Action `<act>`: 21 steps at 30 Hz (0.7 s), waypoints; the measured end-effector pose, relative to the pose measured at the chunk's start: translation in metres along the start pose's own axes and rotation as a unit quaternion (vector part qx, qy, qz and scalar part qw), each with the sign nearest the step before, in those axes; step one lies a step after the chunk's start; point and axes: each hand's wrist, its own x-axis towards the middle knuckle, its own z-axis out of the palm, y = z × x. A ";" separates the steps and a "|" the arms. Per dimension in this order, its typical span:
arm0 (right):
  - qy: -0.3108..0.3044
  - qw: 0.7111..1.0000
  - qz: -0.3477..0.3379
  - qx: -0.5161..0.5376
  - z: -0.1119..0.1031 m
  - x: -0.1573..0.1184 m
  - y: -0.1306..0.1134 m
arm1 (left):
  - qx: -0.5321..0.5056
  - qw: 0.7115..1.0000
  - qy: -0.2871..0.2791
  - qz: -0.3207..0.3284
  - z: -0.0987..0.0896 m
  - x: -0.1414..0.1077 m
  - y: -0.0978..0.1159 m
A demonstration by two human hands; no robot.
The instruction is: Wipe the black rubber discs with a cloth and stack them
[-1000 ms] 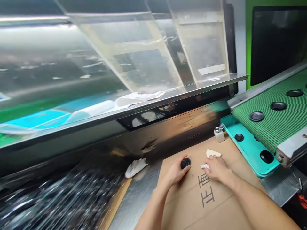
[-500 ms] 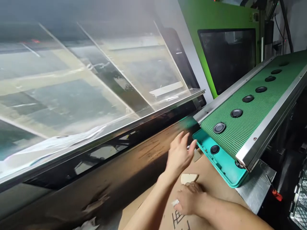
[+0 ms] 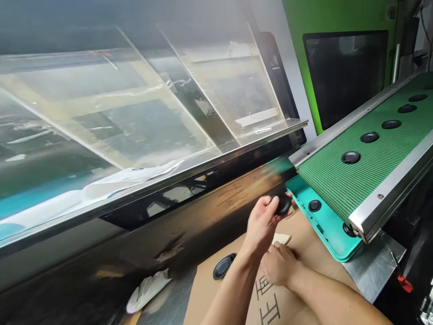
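Note:
My left hand (image 3: pixel 262 221) is closed on a round black plastic disc (image 3: pixel 283 205), thumb on its face, just left of the teal tray. Partly behind my left forearm, my right hand (image 3: pixel 279 266) rests low over the cardboard (image 3: pixel 313 280) with its fingers curled. What it holds, if anything, is hidden. Just beyond its knuckles lies a flat cream piece (image 3: pixel 283 238). Another black disc (image 3: pixel 223 267) lies on the cardboard, left of my left forearm. Several black discs (image 3: pixel 351 157) sit in a row on the green conveyor belt (image 3: pixel 341 189).
The teal tray (image 3: pixel 333 246) sits under the belt's end with black discs in it. Metal rails (image 3: pixel 382 207) edge the belt. A transparent machine cover (image 3: pixel 142 122) slopes along the left. A white glove-like cloth (image 3: pixel 149 291) lies lower left; a red-handled tool (image 3: pixel 404 283) is at right.
My left hand, open and empty before, now grips the disc that was nearest the belt's end. The view has shifted left. My right hand stays low over the cardboard.

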 end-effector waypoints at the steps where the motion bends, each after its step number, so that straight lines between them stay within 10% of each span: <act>1: 0.002 1.000 0.012 -0.015 -0.002 -0.001 0.000 | -0.023 0.998 0.048 -0.021 -0.023 -0.016 -0.004; 4: 0.015 0.999 0.041 -0.028 -0.006 -0.001 0.001 | -0.068 0.976 0.196 -0.068 -0.089 -0.058 -0.025; 8: 0.065 0.996 0.056 0.007 -0.007 0.000 0.006 | -0.159 0.947 0.249 -0.125 -0.139 -0.091 -0.067; 21: 0.121 0.992 -0.011 0.047 0.009 -0.004 -0.024 | -0.243 0.953 0.136 -0.116 -0.125 -0.102 -0.104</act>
